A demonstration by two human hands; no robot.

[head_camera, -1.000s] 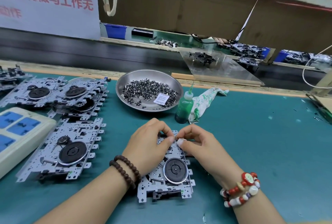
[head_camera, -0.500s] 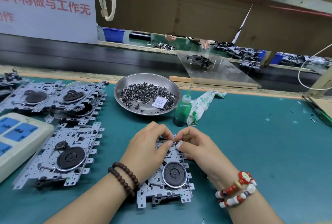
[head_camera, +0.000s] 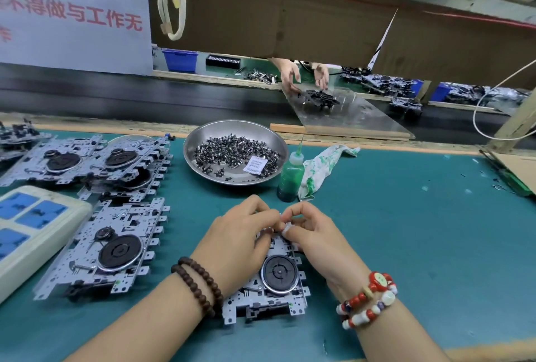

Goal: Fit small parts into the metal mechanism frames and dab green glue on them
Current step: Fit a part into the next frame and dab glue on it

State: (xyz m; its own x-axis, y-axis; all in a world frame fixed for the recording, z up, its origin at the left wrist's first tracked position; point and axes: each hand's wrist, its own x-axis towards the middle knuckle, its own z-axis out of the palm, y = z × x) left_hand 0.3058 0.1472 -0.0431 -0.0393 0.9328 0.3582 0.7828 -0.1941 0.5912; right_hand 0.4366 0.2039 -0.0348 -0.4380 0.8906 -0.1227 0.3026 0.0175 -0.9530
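Nearest the front edge of the teal worktop [head_camera: 420, 231] lies a metal mechanism frame [head_camera: 268, 292], flat, with a round black wheel on its near half. Both hands work at its far end. The left hand [head_camera: 237, 242], a dark bead bracelet on its wrist, lies over the frame's left side with its fingers curled down onto the metal. The right hand [head_camera: 311, 234], with a red and white bead bracelet on its wrist, has its fingers curled and pinches something small and whitish at the fingertips, right where the two hands meet; what that piece is cannot be told.

Toward the left edge another frame [head_camera: 107, 248] lies flat, just beside a cream power strip [head_camera: 32, 234] with blue sockets. Beyond it more frames [head_camera: 95, 161] are stacked overlapping one another.

Just past the hands stands a green glue bottle [head_camera: 291, 174], upright, with a thin nozzle. A green-stained rag [head_camera: 322, 165] lies against its right side. Left of the bottle sits a round steel dish [head_camera: 203, 141] holding a heap of small dark parts [head_camera: 232, 155] and a white paper slip.

Beyond the far edge runs a black conveyor belt [head_camera: 116, 100]. Across it, another person's hands [head_camera: 304, 75] reach toward a dark assembly on a clear sheet.
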